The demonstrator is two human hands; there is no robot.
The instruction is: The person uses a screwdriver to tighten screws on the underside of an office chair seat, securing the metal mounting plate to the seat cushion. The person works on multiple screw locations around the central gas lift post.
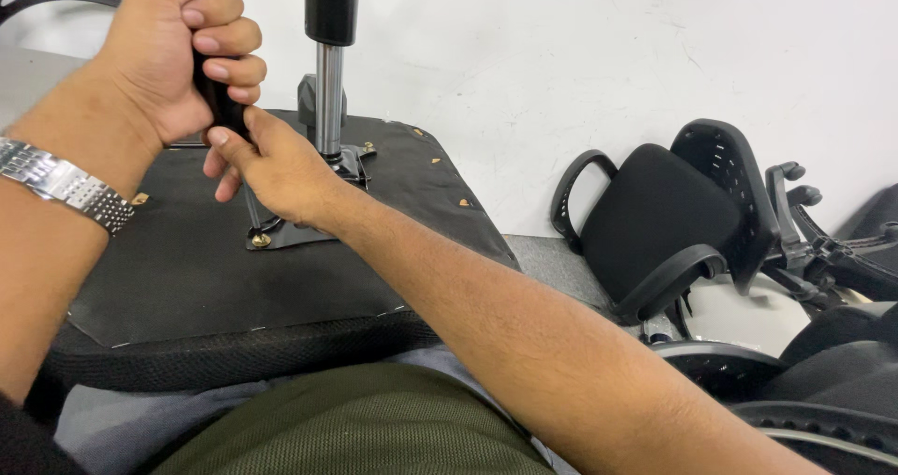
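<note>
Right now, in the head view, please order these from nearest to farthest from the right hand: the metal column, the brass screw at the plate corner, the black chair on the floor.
From the right hand:
1. Metal column, just right of it.
2. Brass screw, just below; nearly as close, hard to separate.
3. Black chair, far right on the floor.

A chair workshop or repair area is showing here: an upturned seat (281, 251) with its gas post (328, 82) is lying on the bench, and loose office chairs (664, 218) are lying against a bare white wall (608, 54).
</note>
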